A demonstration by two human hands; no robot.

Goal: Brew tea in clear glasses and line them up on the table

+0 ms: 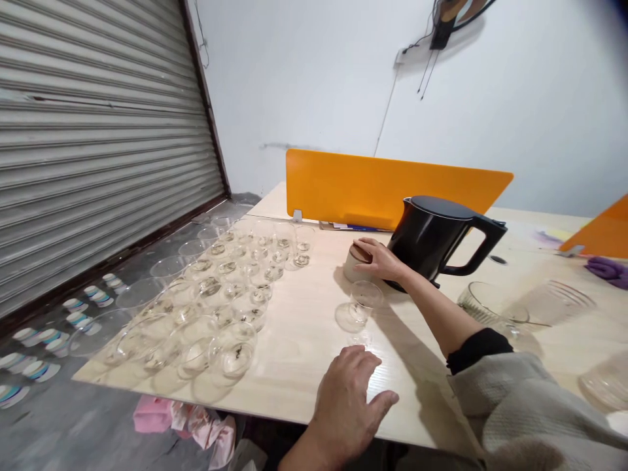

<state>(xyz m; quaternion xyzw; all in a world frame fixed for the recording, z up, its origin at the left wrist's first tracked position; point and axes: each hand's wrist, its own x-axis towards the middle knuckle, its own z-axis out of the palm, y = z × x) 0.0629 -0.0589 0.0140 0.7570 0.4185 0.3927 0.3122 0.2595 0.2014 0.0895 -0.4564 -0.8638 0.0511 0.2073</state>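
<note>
My right hand (380, 258) lies over the top of a small round canister (356, 263) with a brown lid, and its fingers grip the lid. Just behind the hand stands a black electric kettle (429, 239). Two clear glasses (358, 307) stand close together in front of the canister. My left hand (343, 399) hovers at the table's near edge, fingers slightly curled, nearest the lower glass and holding nothing. Many clear glasses (220, 307) with dark leaves in their bottoms stand in dense rows on the left of the table (299, 353).
An orange divider (377, 190) stands along the table's far side. Glass bowls (524, 304) and a purple cloth (608, 271) lie at the right. A roller shutter (98, 144) fills the left; striped discs (49, 347) and pink cloth (181, 425) lie on the floor.
</note>
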